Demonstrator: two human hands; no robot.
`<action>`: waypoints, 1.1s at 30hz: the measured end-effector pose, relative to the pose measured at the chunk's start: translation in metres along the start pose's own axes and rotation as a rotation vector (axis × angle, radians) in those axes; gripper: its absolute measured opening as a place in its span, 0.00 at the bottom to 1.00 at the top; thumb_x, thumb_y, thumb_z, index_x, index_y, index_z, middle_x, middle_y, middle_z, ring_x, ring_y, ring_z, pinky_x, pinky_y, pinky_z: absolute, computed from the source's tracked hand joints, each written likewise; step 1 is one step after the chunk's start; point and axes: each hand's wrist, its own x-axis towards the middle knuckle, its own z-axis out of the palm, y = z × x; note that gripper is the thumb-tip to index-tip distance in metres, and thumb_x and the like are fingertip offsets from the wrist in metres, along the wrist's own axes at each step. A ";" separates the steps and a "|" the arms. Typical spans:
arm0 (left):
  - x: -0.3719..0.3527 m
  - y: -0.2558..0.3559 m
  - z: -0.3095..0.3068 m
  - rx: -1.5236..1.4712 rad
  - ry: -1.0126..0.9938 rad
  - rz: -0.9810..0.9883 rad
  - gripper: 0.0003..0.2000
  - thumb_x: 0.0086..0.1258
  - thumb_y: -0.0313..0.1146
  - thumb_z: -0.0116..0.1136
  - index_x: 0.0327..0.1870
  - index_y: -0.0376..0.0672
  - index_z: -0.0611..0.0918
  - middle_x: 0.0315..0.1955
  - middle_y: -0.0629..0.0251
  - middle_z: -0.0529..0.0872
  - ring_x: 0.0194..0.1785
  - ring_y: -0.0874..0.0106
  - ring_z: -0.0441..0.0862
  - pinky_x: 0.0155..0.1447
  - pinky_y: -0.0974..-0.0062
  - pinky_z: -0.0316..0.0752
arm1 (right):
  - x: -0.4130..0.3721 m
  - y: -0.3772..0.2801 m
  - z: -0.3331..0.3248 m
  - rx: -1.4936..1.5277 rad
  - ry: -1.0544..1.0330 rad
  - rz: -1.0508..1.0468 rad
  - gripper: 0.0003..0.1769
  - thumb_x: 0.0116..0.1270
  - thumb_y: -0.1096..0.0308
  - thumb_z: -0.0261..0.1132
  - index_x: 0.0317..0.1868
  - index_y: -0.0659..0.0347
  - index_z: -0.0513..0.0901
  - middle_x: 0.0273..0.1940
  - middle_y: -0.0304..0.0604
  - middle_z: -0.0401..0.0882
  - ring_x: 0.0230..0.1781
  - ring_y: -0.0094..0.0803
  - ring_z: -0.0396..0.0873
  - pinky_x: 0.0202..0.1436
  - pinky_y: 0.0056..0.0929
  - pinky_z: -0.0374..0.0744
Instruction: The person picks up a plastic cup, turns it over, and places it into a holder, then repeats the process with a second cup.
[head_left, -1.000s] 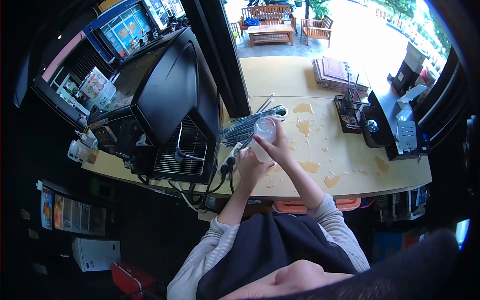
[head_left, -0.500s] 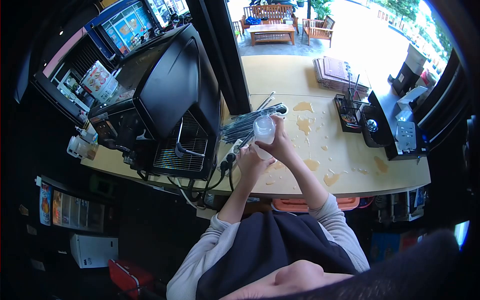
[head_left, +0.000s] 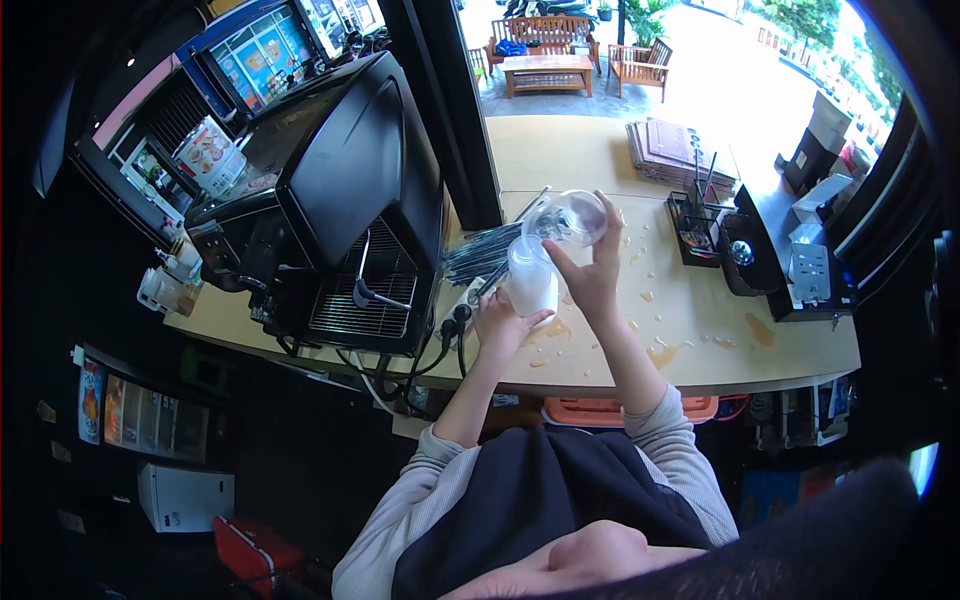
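Note:
My left hand (head_left: 507, 322) is wrapped round the lower part of a whitish translucent cup (head_left: 530, 278), which stands upright near the counter's front edge. Up and to the right of it, my right hand (head_left: 592, 262) holds a clear round plastic piece (head_left: 578, 218), tilted, between thumb and fingers; whether this is a lid or a cup I cannot tell. A bundle of thin wrapped sticks (head_left: 478, 252) lies behind and left of the cup. Brown liquid (head_left: 662, 355) is spilled in patches over the wooden counter (head_left: 560, 150).
A black coffee machine (head_left: 345, 190) fills the left of the counter, beside a dark post (head_left: 440, 110). Plugs (head_left: 455, 318) and cables lie near the front edge. Brown folders (head_left: 675, 150), a black holder (head_left: 695, 235) and a black basket (head_left: 750, 255) stand at the right.
My right hand has moved up and right from the cup, and a clear round piece now shows in it, apart from my left hand. My left hand stays on the cup.

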 end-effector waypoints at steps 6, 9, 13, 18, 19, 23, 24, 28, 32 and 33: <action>-0.023 -0.012 -0.028 0.005 0.005 0.011 0.49 0.48 0.65 0.73 0.65 0.36 0.72 0.52 0.47 0.84 0.61 0.52 0.78 0.64 0.55 0.70 | -0.038 0.010 -0.025 -0.196 0.073 -0.081 0.53 0.53 0.65 0.80 0.74 0.65 0.59 0.62 0.55 0.73 0.63 0.45 0.74 0.66 0.41 0.72; -0.038 -0.024 -0.029 -0.095 0.116 0.136 0.39 0.64 0.58 0.64 0.67 0.35 0.72 0.56 0.46 0.82 0.65 0.51 0.75 0.67 0.53 0.67 | -0.074 0.013 -0.026 -0.152 0.068 -0.033 0.55 0.54 0.67 0.79 0.76 0.66 0.53 0.65 0.58 0.69 0.65 0.46 0.72 0.67 0.42 0.71; -0.063 -0.022 -0.040 -0.184 0.234 0.284 0.24 0.78 0.42 0.46 0.69 0.38 0.72 0.64 0.50 0.77 0.72 0.51 0.68 0.72 0.50 0.60 | -0.107 0.014 -0.021 -0.082 0.036 0.027 0.56 0.55 0.66 0.79 0.76 0.63 0.50 0.64 0.57 0.71 0.65 0.45 0.72 0.69 0.43 0.68; -0.081 -0.032 -0.033 -0.158 0.182 0.331 0.21 0.79 0.37 0.41 0.69 0.44 0.73 0.68 0.53 0.74 0.75 0.50 0.63 0.74 0.45 0.56 | -0.128 0.017 -0.017 -0.100 -0.117 0.098 0.48 0.57 0.66 0.76 0.73 0.65 0.58 0.61 0.56 0.74 0.64 0.46 0.74 0.68 0.41 0.69; -0.085 -0.036 -0.030 -0.156 0.180 0.324 0.21 0.79 0.37 0.41 0.69 0.44 0.73 0.68 0.53 0.74 0.75 0.50 0.63 0.74 0.45 0.56 | -0.131 0.015 -0.015 -0.096 -0.122 0.103 0.48 0.57 0.66 0.76 0.73 0.65 0.58 0.61 0.56 0.74 0.64 0.46 0.74 0.68 0.41 0.69; -0.104 -0.048 -0.033 -0.020 0.172 0.279 0.21 0.80 0.38 0.39 0.69 0.48 0.74 0.68 0.58 0.74 0.74 0.49 0.64 0.72 0.39 0.55 | -0.151 0.013 0.001 -0.114 -0.199 0.141 0.48 0.56 0.63 0.76 0.72 0.67 0.60 0.63 0.58 0.72 0.64 0.49 0.74 0.68 0.43 0.70; -0.109 -0.051 -0.036 0.028 0.166 0.245 0.21 0.80 0.39 0.39 0.69 0.49 0.74 0.68 0.60 0.74 0.74 0.50 0.65 0.72 0.37 0.54 | -0.156 0.010 0.007 -0.132 -0.234 0.143 0.48 0.57 0.62 0.76 0.72 0.67 0.60 0.63 0.58 0.72 0.64 0.50 0.74 0.68 0.43 0.70; -0.132 -0.074 -0.056 0.053 0.161 0.165 0.21 0.79 0.39 0.39 0.70 0.52 0.74 0.68 0.62 0.75 0.74 0.50 0.65 0.72 0.35 0.54 | -0.175 -0.009 0.031 -0.091 -0.274 0.170 0.47 0.57 0.59 0.76 0.72 0.66 0.61 0.62 0.57 0.73 0.64 0.50 0.73 0.67 0.44 0.70; -0.163 -0.102 -0.084 0.090 0.198 0.118 0.21 0.79 0.38 0.41 0.70 0.52 0.74 0.68 0.63 0.75 0.74 0.51 0.65 0.72 0.36 0.55 | -0.197 -0.033 0.057 -0.099 -0.325 0.180 0.48 0.56 0.58 0.76 0.73 0.65 0.61 0.62 0.57 0.73 0.64 0.50 0.73 0.67 0.44 0.71; -0.173 -0.109 -0.091 0.092 0.213 0.109 0.21 0.79 0.38 0.42 0.70 0.52 0.74 0.68 0.63 0.75 0.74 0.51 0.65 0.72 0.36 0.55 | -0.204 -0.041 0.064 -0.113 -0.339 0.207 0.50 0.56 0.58 0.77 0.73 0.63 0.60 0.62 0.57 0.73 0.63 0.51 0.73 0.67 0.44 0.71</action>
